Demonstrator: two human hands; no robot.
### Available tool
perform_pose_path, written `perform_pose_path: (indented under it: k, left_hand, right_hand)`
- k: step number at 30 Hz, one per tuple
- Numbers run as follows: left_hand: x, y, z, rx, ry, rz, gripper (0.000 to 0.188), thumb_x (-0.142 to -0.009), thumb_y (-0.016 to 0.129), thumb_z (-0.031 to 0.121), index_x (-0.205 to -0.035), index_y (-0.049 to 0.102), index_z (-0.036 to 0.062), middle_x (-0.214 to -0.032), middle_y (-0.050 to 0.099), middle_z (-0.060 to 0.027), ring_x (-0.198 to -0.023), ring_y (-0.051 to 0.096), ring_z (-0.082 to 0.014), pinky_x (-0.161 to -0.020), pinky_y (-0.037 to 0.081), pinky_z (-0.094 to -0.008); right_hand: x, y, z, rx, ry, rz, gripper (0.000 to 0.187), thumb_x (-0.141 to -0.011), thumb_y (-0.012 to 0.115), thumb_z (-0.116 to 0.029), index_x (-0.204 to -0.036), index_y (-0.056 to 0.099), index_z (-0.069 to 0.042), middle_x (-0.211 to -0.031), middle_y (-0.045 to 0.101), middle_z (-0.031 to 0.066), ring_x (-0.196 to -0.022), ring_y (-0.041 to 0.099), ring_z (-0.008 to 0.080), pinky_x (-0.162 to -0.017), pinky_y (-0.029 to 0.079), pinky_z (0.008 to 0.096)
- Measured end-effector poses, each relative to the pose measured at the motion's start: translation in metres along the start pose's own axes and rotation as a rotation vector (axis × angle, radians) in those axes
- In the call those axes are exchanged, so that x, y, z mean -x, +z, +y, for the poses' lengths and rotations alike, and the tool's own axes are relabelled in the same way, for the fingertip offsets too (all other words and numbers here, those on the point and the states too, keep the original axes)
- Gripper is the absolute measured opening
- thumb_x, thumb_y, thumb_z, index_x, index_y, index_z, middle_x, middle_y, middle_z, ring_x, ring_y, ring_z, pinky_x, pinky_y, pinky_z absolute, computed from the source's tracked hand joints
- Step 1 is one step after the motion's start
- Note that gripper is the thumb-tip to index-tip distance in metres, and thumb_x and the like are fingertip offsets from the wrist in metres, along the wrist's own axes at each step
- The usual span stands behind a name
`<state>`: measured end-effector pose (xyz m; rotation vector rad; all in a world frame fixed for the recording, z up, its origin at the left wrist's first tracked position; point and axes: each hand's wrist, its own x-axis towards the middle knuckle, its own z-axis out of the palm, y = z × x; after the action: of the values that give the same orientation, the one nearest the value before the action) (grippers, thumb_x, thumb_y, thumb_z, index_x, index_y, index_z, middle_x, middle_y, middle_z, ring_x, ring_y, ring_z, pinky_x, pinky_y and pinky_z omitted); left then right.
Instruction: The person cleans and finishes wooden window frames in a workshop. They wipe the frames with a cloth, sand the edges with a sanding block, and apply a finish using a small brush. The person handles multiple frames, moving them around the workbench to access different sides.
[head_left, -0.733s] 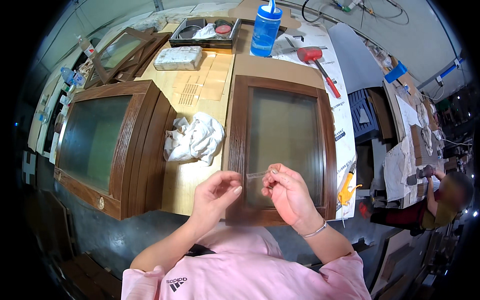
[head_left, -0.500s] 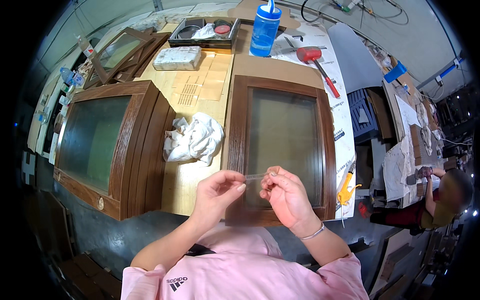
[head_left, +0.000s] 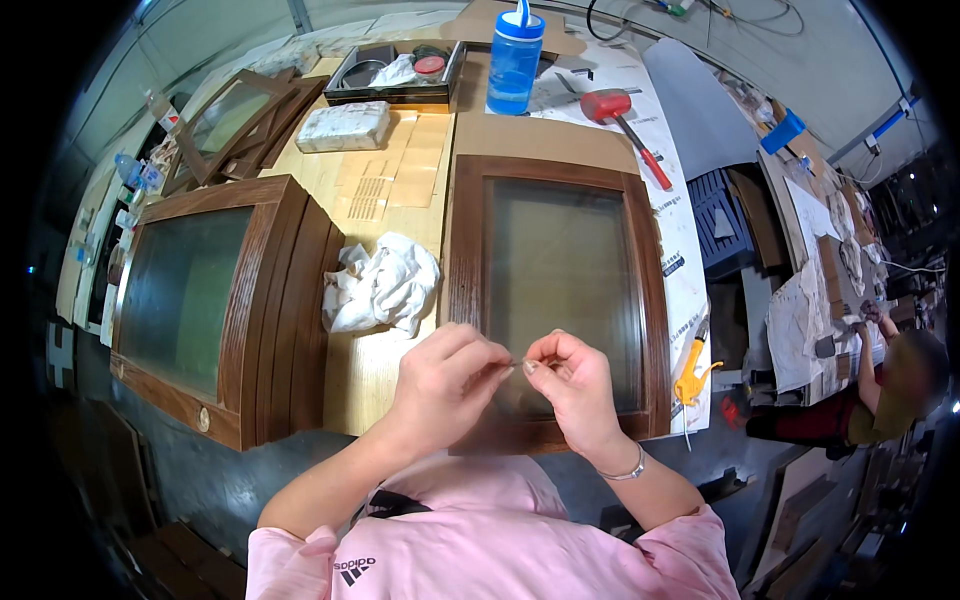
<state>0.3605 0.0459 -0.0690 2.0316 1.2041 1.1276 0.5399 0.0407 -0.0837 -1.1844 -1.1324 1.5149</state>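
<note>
Over the near part of a brown wooden frame with a glass panel (head_left: 565, 280), my left hand (head_left: 440, 385) and my right hand (head_left: 578, 385) meet with their fingertips almost touching. Both are closed in a pinch. Between the fingertips a tiny bit of a clear plastic strip (head_left: 517, 364) shows; the fingers hide the rest. The framed panel lies flat on the table below my hands. Left of it is a crumpled white cloth (head_left: 385, 285).
At the left stands a stack of similar glazed frames (head_left: 270, 310). Further back are a white wrapped block (head_left: 343, 127), an open box of small items (head_left: 390, 95) and a blue bottle (head_left: 514, 70). A red mallet (head_left: 607, 104) and yellow air gun (head_left: 692, 375) lie right. Another person (head_left: 880, 395) works far right.
My hands have drawn closer together, and the clear strip that spanned the space between them is now mostly hidden by fingers. The view has shifted slightly.
</note>
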Motion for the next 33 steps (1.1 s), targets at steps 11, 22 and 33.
perform_pose_path:
  k: [11,22,33]
  left_hand:
    - [-0.004,0.009,-0.002,-0.233,0.239,-0.05,0.021,-0.062,0.075,-0.002,-0.079,0.066,0.0048,-0.073,0.059,-0.0066,-0.065,0.058,-0.0251,-0.055,0.047,-0.035]
    - [-0.001,0.009,-0.01,0.373,-0.323,-0.08,0.009,-0.076,0.073,0.003,-0.083,0.067,0.0029,-0.074,0.063,-0.0036,-0.067,0.06,-0.0131,-0.06,0.047,-0.0267]
    - [0.003,0.025,-0.014,1.016,-0.781,0.126,0.004,-0.088,0.067,0.006,-0.091,0.066,0.0035,-0.078,0.064,-0.0014,-0.069,0.058,-0.01,-0.066,0.047,-0.0243]
  right_hand:
    - [0.003,-0.003,-0.007,0.525,-0.32,0.001,0.007,-0.079,0.061,0.006,-0.084,0.058,0.001,-0.079,0.052,0.0071,-0.069,0.053,0.0157,-0.064,0.045,0.0279]
    - [-0.003,-0.021,-0.005,0.131,-0.215,0.167,0.014,-0.082,0.063,0.003,-0.096,0.062,0.002,-0.086,0.062,0.0037,-0.074,0.059,0.0089,-0.067,0.049,0.0236]
    - [0.009,-0.009,0.023,-0.3,0.12,0.077,0.016,-0.083,0.067,-0.001,-0.098,0.066,0.003,-0.083,0.064,0.0021,-0.073,0.056,0.0062,-0.065,0.044,0.0201]
